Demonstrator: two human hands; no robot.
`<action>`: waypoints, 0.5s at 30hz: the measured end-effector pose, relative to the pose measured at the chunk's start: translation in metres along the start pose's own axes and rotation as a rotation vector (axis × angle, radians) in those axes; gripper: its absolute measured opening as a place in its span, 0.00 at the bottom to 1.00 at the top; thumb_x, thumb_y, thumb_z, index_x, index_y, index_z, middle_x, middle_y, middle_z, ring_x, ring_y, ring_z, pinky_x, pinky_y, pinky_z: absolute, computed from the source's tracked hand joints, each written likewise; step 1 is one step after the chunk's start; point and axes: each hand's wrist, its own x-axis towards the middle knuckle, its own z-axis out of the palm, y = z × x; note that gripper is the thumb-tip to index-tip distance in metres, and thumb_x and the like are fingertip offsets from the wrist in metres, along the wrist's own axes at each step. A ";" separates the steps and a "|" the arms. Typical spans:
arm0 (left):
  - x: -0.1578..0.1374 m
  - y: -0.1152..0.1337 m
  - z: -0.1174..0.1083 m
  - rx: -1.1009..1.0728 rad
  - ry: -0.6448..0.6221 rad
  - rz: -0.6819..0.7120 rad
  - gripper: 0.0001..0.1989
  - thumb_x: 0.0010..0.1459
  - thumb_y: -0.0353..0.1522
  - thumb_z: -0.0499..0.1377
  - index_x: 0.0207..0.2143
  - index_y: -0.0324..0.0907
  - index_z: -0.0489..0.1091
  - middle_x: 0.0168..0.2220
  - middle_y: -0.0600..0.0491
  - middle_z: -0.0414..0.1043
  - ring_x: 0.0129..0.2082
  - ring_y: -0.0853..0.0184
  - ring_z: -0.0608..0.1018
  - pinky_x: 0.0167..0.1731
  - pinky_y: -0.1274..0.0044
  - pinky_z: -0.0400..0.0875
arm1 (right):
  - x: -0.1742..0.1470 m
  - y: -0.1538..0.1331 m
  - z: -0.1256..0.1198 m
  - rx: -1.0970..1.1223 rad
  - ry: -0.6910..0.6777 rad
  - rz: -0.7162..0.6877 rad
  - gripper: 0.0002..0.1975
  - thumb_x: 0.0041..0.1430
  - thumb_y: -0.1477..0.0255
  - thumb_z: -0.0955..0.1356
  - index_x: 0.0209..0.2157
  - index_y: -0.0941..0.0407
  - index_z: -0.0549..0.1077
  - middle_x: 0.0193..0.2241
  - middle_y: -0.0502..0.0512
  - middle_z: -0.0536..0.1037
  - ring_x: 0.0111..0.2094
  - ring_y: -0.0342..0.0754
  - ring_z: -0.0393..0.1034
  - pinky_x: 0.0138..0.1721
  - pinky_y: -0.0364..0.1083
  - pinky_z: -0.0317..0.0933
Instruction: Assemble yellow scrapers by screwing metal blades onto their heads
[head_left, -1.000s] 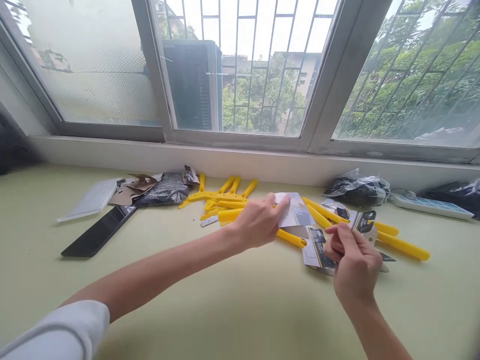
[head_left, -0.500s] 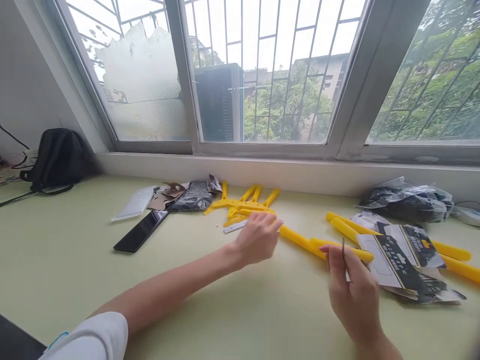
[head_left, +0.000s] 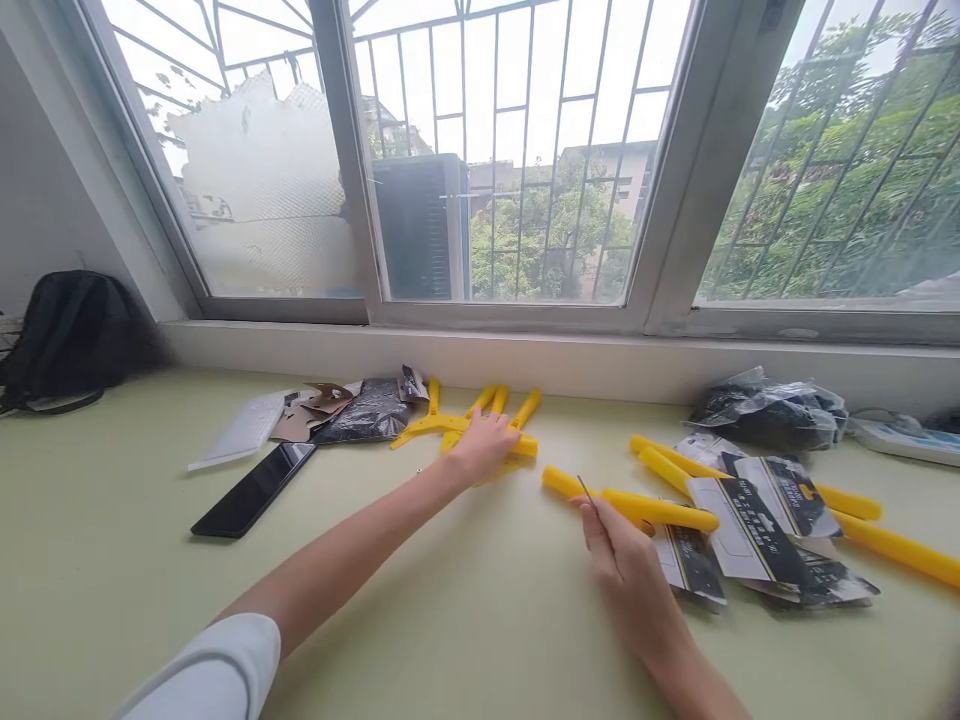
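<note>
My left hand (head_left: 484, 447) reaches over a pile of yellow plastic parts near the sill, its fingers bent down around one yellow part (head_left: 526, 446). Its fingertips are partly hidden. More yellow pieces with short handles (head_left: 435, 398) stick out behind it. My right hand (head_left: 621, 555) is closed, pinching a thin metal rod (head_left: 585, 487) that points up from the fingertips. Just beyond it lie one yellow tube (head_left: 562, 482) and another yellow tube (head_left: 660, 511), partly covered by the hand.
Printed cards (head_left: 750, 530) and long yellow tubes (head_left: 892, 545) lie at the right, near a clear bag with black contents (head_left: 769, 412). A black phone (head_left: 255, 490), a white packet (head_left: 240, 430) and a black plastic bag (head_left: 367, 412) lie at the left. A black backpack (head_left: 71, 335) stands far left.
My left hand has moved forward onto the yellow pile, covering the silver strip that showed beside it. My right hand still holds the rod, now more tilted. The view has shifted right.
</note>
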 end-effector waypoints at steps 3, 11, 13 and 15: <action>0.000 0.000 0.000 0.023 0.033 0.013 0.09 0.62 0.30 0.58 0.44 0.39 0.72 0.47 0.38 0.72 0.49 0.49 0.74 0.54 0.56 0.62 | -0.001 -0.004 0.000 0.036 -0.019 0.013 0.20 0.71 0.53 0.58 0.35 0.52 0.70 0.33 0.56 0.74 0.39 0.55 0.69 0.43 0.50 0.61; -0.030 -0.020 -0.046 -0.018 0.180 -0.024 0.21 0.62 0.19 0.48 0.56 0.39 0.63 0.45 0.45 0.71 0.42 0.62 0.76 0.43 0.71 0.71 | -0.001 -0.009 -0.004 0.086 0.005 0.013 0.21 0.69 0.53 0.60 0.28 0.52 0.66 0.26 0.53 0.70 0.34 0.52 0.65 0.36 0.48 0.58; -0.048 -0.021 -0.065 -0.033 0.219 0.016 0.22 0.65 0.20 0.47 0.59 0.43 0.60 0.51 0.45 0.69 0.47 0.63 0.75 0.46 0.71 0.70 | 0.000 -0.011 -0.006 0.132 0.030 0.041 0.22 0.67 0.50 0.62 0.28 0.53 0.68 0.24 0.51 0.67 0.28 0.49 0.60 0.31 0.47 0.55; -0.071 -0.014 -0.079 -0.056 0.275 0.138 0.21 0.68 0.23 0.46 0.60 0.45 0.60 0.52 0.46 0.69 0.48 0.64 0.74 0.47 0.71 0.70 | -0.002 -0.016 -0.010 0.230 0.054 0.116 0.23 0.63 0.48 0.65 0.29 0.54 0.71 0.22 0.49 0.63 0.24 0.45 0.53 0.26 0.46 0.49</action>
